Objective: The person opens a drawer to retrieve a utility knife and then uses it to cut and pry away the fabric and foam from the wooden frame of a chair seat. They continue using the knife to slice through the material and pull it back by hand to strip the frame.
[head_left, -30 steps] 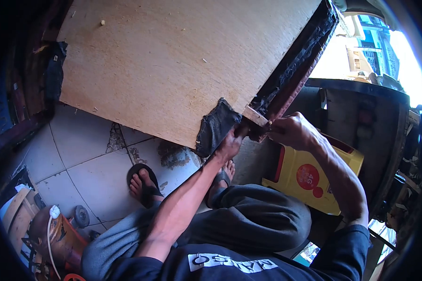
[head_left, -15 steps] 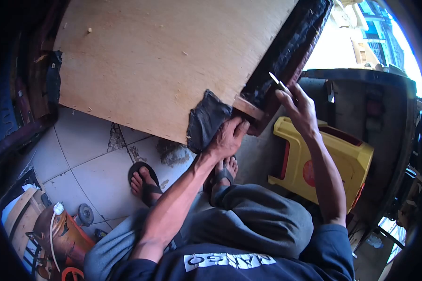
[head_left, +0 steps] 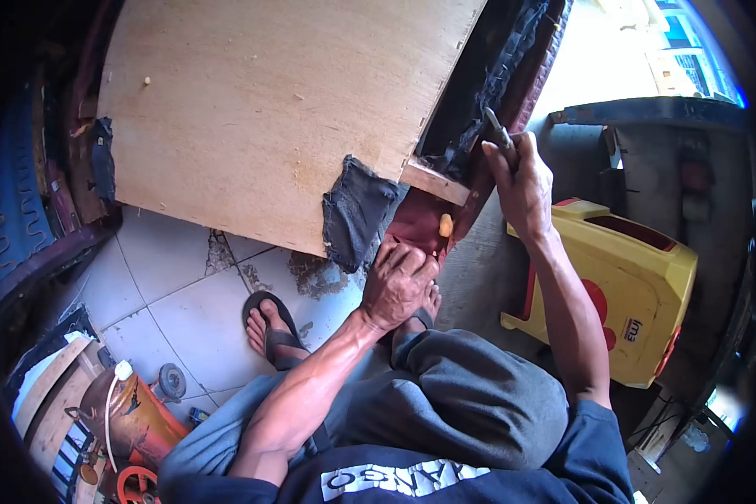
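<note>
My left hand (head_left: 399, 286) is closed on a flap of dark red upholstery covering (head_left: 416, 220), which spreads out below the end of a wooden frame bar (head_left: 437, 181). In my right hand (head_left: 525, 189) is a slim hand tool with a pointed metal tip (head_left: 497, 128), aimed up and away from me. Its tip overlaps the torn black lining (head_left: 475, 109) along the furniture's side. A ragged black cloth flap (head_left: 357, 210) hangs at the corner of the plywood panel (head_left: 269, 109), left of the bar. On the red covering sits a small yellow-orange lump (head_left: 446, 225).
A yellow plastic case (head_left: 613, 286) with red parts stands on the floor to the right. At lower left are a rusty orange tank (head_left: 139, 416) and a small wheel (head_left: 172, 382). Blue webbing with wavy springs (head_left: 13, 218) shows far left. My sandalled feet (head_left: 273, 328) rest on tiles.
My left hand has come down toward me from the frame bar, and the red covering now shows beneath it. My right hand with the tool has shifted slightly left.
</note>
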